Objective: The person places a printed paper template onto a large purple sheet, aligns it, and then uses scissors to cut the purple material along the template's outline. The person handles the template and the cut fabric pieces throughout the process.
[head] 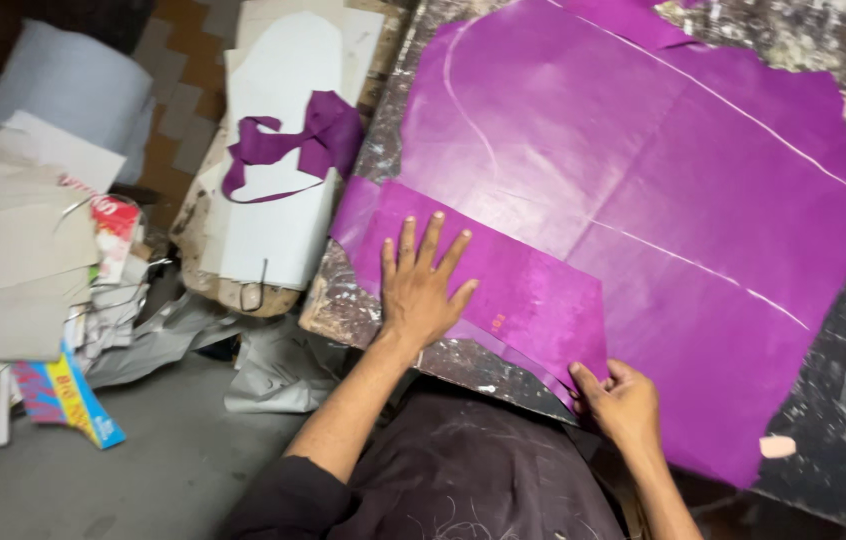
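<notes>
A large purple leather hide [663, 190] marked with pale chalk lines lies spread over a dark, paint-spattered worktable [343, 305]. A smaller cut piece of purple leather [523, 290] lies on the hide's near left part. My left hand [421, 290] rests flat on that cut piece, fingers spread. My right hand [618, 400] pinches the piece's near right corner at the table's front edge. My dark apron shows below, between the arms.
White pattern boards [283, 200] with a purple leather scrap [313, 140] lie left of the table. Cardboard sheets, papers and a colourful box [68, 400] crowd the floor at left. A pale roll [73, 85] stands at the back left. A small pinkish chalk [776, 446] sits near right.
</notes>
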